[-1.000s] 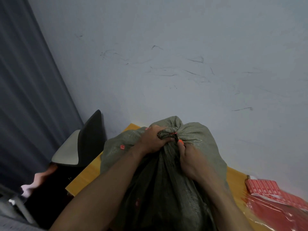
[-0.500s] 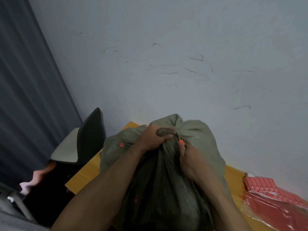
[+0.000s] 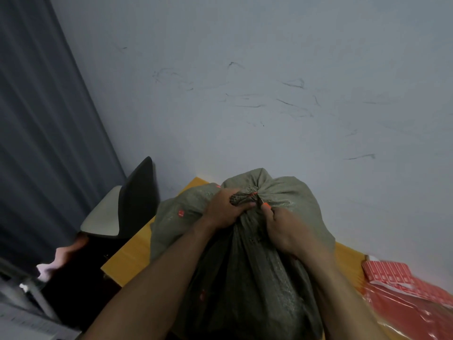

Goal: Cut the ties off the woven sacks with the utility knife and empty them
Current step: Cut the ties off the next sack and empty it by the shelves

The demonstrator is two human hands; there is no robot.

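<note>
A grey-green woven sack (image 3: 289, 192) stands full on the yellow table (image 3: 127, 256) against the wall. Its neck is bunched and bound by a red tie (image 3: 252, 194). My left hand (image 3: 224, 208) grips the bunched neck just left of the tie. My right hand (image 3: 288, 231) is curled round the utility knife (image 3: 266, 205); only its orange tip shows, right beside the tie. The blade itself is hidden by fabric and fingers.
Red printed packets in clear plastic (image 3: 411, 295) lie on the table at the right. A black-and-white chair (image 3: 122, 207) stands left of the table, next to a dark curtain (image 3: 44, 133). The scuffed white wall (image 3: 269, 94) rises directly behind the sack.
Both hands stay at the sack's neck. The knife tip has shifted slightly at the tie, and my left hand has regripped the bunched fabric.
</note>
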